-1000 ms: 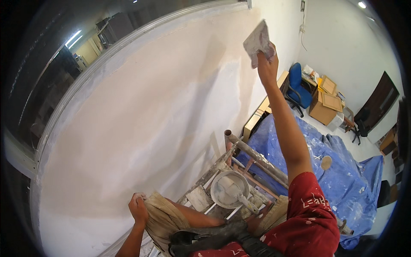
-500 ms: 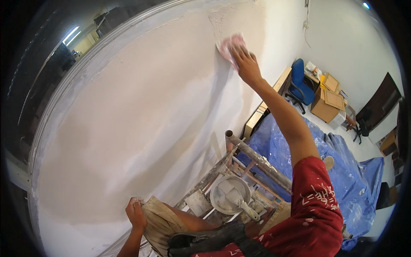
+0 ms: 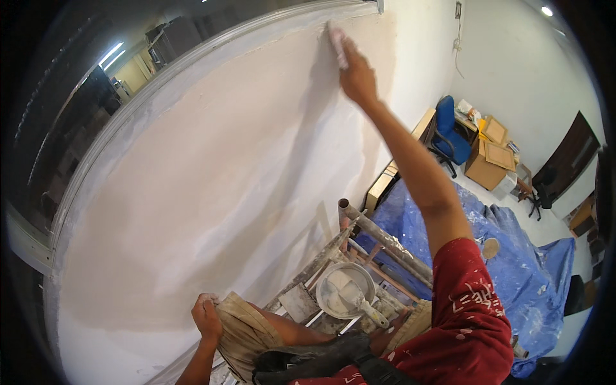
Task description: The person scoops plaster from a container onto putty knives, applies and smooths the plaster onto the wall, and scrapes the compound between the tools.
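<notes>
Blurred at upper centre: right hand (image 3: 357, 74) gripping a flat tool (image 3: 339, 48), nearly edge-on; hard to tell whether touching the wall (image 3: 192, 160). Hidden at lower left: palm of left hand (image 3: 206, 316). Cut off by the bottom edge: left forearm (image 3: 196, 364), red shirt (image 3: 462, 333). Concealed at lower right beneath blue tarp (image 3: 532, 289): shapes impossible to identify. Partly covered by a knife (image 3: 374, 314), lower centre: bowl (image 3: 367, 277).

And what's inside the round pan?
In the round pan: pale paste and a scraper, its handle sticking out over the rim. What lies beneath them is covered.
</notes>
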Tool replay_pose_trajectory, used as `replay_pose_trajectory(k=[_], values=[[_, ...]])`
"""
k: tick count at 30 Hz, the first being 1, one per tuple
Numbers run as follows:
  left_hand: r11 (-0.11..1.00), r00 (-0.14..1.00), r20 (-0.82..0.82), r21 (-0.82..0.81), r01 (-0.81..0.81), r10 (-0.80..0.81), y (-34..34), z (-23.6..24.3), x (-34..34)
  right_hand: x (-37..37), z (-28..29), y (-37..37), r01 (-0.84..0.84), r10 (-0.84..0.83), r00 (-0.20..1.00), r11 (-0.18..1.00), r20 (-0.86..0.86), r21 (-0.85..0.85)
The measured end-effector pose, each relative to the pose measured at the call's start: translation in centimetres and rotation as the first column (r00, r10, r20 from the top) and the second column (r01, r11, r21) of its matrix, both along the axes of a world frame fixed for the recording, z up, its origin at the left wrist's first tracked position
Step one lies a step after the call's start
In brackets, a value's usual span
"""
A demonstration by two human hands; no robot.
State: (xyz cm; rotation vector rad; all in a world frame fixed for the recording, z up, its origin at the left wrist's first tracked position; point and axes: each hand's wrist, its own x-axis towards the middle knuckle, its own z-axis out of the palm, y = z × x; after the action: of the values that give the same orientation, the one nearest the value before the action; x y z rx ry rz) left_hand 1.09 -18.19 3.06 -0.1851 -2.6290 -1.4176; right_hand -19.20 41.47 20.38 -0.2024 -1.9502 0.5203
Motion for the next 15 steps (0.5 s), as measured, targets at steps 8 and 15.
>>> replay_pose_trajectory(k=[8, 15], values=[[1.0, 1.0, 0.014, 0.011, -0.024, 0.023, 0.1, 0.3, 0.3, 7.9, -5.6, -4.2, -0.083, 0.039, 0.992, 0.915, 0.117, 0.394], [0.998, 0.997, 0.048, 0.028, -0.059, 0.057, 0.1, 0.1, 0.0, -0.3, 0.5, 0.9, 0.125, -0.071, 0.989, 0.879, -0.132, 0.459]])
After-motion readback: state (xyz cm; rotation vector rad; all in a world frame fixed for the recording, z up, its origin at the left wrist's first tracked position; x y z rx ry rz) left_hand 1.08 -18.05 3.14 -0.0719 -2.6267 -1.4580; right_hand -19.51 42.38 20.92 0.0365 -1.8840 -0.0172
